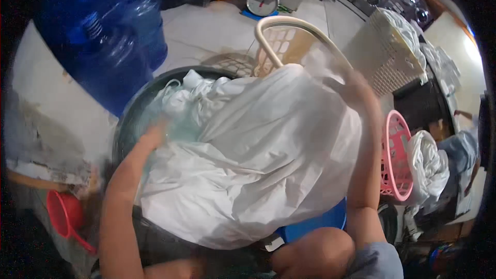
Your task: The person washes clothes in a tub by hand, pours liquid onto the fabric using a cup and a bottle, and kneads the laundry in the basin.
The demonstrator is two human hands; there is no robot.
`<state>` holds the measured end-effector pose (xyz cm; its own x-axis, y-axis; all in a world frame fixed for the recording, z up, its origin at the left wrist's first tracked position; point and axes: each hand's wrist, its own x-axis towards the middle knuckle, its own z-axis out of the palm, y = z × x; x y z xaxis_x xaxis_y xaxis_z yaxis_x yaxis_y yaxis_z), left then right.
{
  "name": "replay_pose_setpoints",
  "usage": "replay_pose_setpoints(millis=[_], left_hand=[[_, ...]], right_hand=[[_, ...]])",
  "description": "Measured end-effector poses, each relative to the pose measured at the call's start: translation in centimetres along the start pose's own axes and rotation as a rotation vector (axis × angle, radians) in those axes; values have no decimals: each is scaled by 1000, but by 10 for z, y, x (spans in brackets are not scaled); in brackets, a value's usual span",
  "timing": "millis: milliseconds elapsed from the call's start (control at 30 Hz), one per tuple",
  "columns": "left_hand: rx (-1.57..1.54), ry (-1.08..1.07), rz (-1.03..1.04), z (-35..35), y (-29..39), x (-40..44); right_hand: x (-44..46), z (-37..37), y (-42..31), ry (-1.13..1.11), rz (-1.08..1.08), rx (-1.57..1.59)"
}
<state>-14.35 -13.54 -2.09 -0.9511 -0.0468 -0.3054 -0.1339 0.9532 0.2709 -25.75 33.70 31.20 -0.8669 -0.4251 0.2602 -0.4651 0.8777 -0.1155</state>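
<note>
A large wet white cloth (263, 150) spreads over a dark round tub (121, 139) of cloudy water, with more white fabric (206, 88) bunched at the tub's far side. On the right, my right hand (351, 85) is raised with its fingers wrapped round the cloth's upper edge, near the cream basket (268, 26). My left hand (157, 132) is at the left part of the tub, by the water and the cloth's left edge; motion smears its fingers.
Blue water jugs (113, 41) stand at the back left, and a red dipper (64, 214) lies below. To the right are a pink basket (398, 160), a tall cream hamper (387, 51) and white laundry (429, 160). A scale (262, 2) is behind.
</note>
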Motion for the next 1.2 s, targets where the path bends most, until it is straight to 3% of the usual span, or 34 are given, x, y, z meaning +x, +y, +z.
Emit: replay_pose_setpoints(millis=[100,133,200,267,300,333,367,433,533,667,700,767,800,833,867,967,1000,1067,1133,1167,1200], left_hand=[[515,-137,197,-23,7,8],[465,-202,120,-45,30,12],[345,-318,-53,-110,111,17],[-237,337,273,-138,170,22],[-487,308,258,-173,223,9],[-604,369,436,-178,247,20],[-685,364,490,-177,272,35],[-672,231,399,-179,320,38],[-441,224,354,-182,348,23],[-740,216,417,-217,308,35],[-900,225,477,-240,306,0],[-993,507,33,-276,313,-68],[-1027,465,315,-282,271,-55],[-1274,365,514,-297,273,-95],[-1325,439,561,-297,246,-97],[-1651,416,534,-296,200,-139],[-1780,416,394,-293,185,-153],[-1834,319,361,-279,146,-162],[-1737,149,139,-265,121,-182],[-1495,110,-38,-245,94,-175],[-1088,116,-115,-238,110,-196]], right_hand=[[-11,46,135,-405,61,-124],[-13,68,180,-559,52,-142],[-23,73,151,-500,55,-7],[-27,83,140,-433,172,88],[-27,87,136,-406,249,138],[-27,91,131,-373,324,188],[-27,73,117,-393,368,336],[-24,46,108,-358,410,569],[-12,17,97,-150,461,899],[-17,-73,50,165,616,1448],[-24,-82,50,253,500,1517],[-47,-110,36,386,262,1592],[-73,-132,10,440,138,1605],[-95,-141,-6,493,15,1614],[-108,-131,0,521,64,1515],[-137,-84,-12,426,266,1498],[-145,-69,-19,355,416,1512],[-154,-26,-11,-83,385,1237],[-159,-8,-11,-242,257,1045],[-158,-2,-11,-277,194,968],[-156,2,-11,-301,148,915]])
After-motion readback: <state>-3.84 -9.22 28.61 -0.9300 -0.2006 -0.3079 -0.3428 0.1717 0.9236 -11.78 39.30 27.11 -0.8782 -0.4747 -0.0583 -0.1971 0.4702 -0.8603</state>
